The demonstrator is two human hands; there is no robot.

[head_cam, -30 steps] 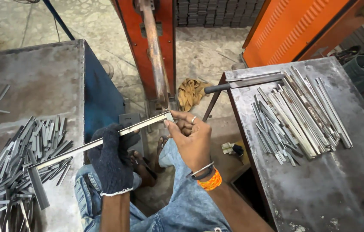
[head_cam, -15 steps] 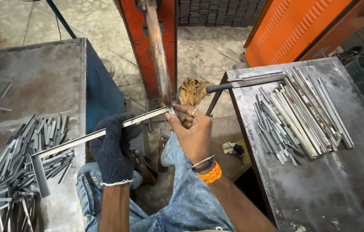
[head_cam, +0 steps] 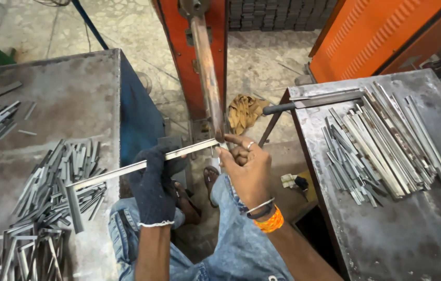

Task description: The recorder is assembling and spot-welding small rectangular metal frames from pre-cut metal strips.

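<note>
A: Metal strip (head_cam: 142, 165), L-shaped, thin and grey: held level above the lap, its long leg running from the left table (head_cam: 74, 99) towards the orange machine (head_cam: 179, 57). The short leg hangs down at the far left end, over the heap of cut pieces (head_cam: 48, 198).

B: Hands?

A: Left hand (head_cam: 153, 182) in a dark knit glove, fingers wrapped shut around the strip near its middle. Right hand (head_cam: 246, 166) bare, with a ring, a metal bangle and an orange band at the wrist; thumb and fingers pinched on the strip's right end, just beside the foot of the brown lever arm (head_cam: 207, 78).

B: What can't be read?

A: The strip's right tip sits behind the right fingers, so whether it touches the lever or the machine cannot be told. The machine's top is cut off by the frame. The strip's underside is hidden inside the glove.

B: Surroundings?

A: Right table (head_cam: 402, 234): a pile of long strips (head_cam: 382, 140), and one dark-handled bar (head_cam: 314, 103) overhanging the near edge. Crumpled tan rag (head_cam: 244, 110) on the floor behind the machine. Small pale scrap with a dark object (head_cam: 293, 182) on the floor by the right table; kind not discernible. Orange ribbed panel (head_cam: 382, 36) top right. No labels legible anywhere
</note>
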